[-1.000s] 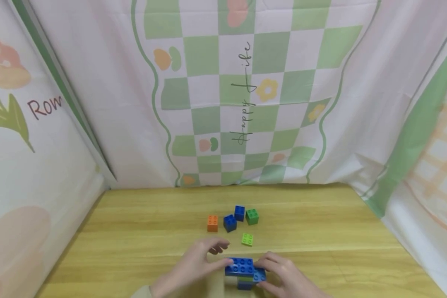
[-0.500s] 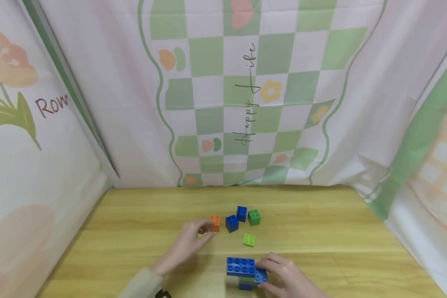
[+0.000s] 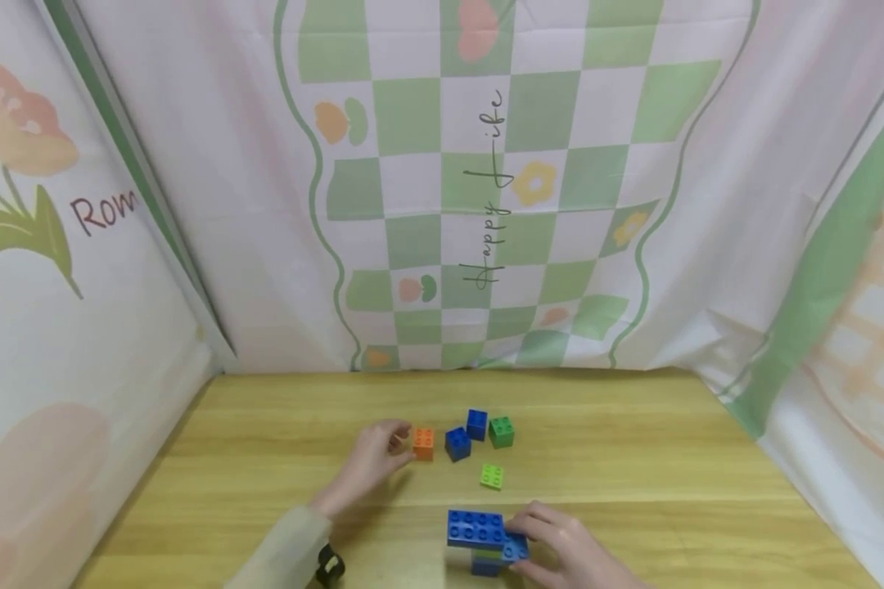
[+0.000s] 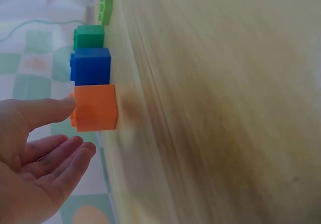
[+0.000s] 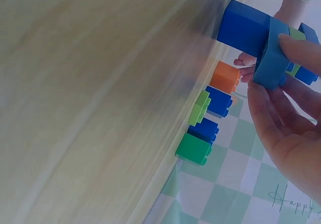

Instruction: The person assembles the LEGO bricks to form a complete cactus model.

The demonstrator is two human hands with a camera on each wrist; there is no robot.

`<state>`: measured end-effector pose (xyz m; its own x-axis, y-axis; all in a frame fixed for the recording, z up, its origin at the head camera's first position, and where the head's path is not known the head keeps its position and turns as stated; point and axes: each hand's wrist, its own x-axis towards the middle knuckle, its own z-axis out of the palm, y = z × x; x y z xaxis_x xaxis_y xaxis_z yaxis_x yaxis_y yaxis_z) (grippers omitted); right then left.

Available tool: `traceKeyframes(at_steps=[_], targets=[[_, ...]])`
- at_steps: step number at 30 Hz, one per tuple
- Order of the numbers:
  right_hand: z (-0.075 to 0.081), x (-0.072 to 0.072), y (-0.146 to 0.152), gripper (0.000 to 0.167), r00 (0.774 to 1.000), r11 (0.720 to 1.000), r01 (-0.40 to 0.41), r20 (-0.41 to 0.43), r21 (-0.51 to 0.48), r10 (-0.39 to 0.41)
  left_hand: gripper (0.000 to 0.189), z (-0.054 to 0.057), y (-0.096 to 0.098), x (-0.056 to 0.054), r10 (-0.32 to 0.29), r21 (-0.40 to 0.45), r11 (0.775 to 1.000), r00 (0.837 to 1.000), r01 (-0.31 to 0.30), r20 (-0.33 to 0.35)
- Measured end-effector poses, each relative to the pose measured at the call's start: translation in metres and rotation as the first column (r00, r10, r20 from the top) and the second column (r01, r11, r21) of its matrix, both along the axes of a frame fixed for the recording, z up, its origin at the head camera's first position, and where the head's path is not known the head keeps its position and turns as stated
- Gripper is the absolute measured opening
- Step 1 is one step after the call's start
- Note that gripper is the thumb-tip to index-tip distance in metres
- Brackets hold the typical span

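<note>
My left hand [image 3: 372, 458] is just left of an orange toy brick [image 3: 423, 444], fingers loosely bent and thumb apart from them. In the left wrist view, the thumb overlaps the studded side of the orange brick [image 4: 95, 108], and the other fingers are below it, not wrapped around. My right hand [image 3: 560, 544] pinches a medium-blue plate [image 5: 271, 58] between thumb and fingers. That plate is part of a small stack with a dark blue brick [image 5: 244, 27] at the base, a light green layer and a long blue brick [image 3: 475, 528] on top.
Right of the orange brick stand two blue bricks [image 3: 457, 443] and a green brick [image 3: 501, 432]. A flat lime green piece [image 3: 492, 477] lies nearer the stack. Patterned curtains [image 3: 560, 245] hang along the back and sides of the wooden table [image 3: 670, 458].
My left hand left the stack's top brick and reached forward and left to the orange brick, then shifted slightly left. My right hand keeps holding the stack in place.
</note>
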<state>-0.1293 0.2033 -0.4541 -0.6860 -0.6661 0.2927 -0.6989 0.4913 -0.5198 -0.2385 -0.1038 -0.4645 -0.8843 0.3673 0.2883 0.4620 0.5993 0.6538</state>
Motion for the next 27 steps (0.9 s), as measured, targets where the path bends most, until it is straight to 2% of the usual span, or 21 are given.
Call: traceKeyframes(at_steps=[9,27], targets=[[0.001,-0.001,0.0,0.031,1.0,1.0,-0.007,-0.019,0.009,0.007,0.049,-0.006,0.002,-0.01,0.007,-0.026,1.0,0.998,-0.005,0.068],[-0.002,-0.001,-0.001,0.03,0.999,1.0,-0.004,-0.046,0.006,0.004,0.049,-0.012,0.007,-0.016,-0.017,-0.033,0.999,0.995,0.02,0.096]])
